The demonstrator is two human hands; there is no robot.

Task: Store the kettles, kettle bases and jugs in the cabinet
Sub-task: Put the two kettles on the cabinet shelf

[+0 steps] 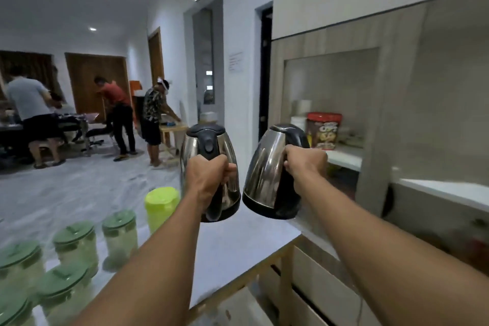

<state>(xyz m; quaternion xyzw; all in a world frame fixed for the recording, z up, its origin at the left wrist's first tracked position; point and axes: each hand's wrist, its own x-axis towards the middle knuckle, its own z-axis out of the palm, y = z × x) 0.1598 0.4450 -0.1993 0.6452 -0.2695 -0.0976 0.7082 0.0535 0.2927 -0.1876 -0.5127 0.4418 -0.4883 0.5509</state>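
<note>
The tall wood-toned wall unit [397, 82] fills the right side of the room, with an open recess whose pale shelf [344, 159] sits at about the height of the raised kettles. I take that recess for the cabinet, though I can't be sure. Below and to the left runs the white table [238, 246], its near corner bare.

Both kettles are off the table and in the air, nearly touching at their black bottoms. The left kettle [229, 149] hangs upright; the right kettle [264, 167] leans, its top tipped toward the recess. The left hand [207, 174] is wrapped tight round one black handle, and the right hand [304, 160] is wrapped just as firmly round the other.

So the step looks like the carry — kettles first. Next they need swinging right and setting down on the shelf, clear of the red snack tub [323, 130] standing at its back.

Left behind on the table are the clear jugs with green lids [76, 243] and a lime-green jug [161, 205] — all still to go. I see no kettle bases from here.
</note>
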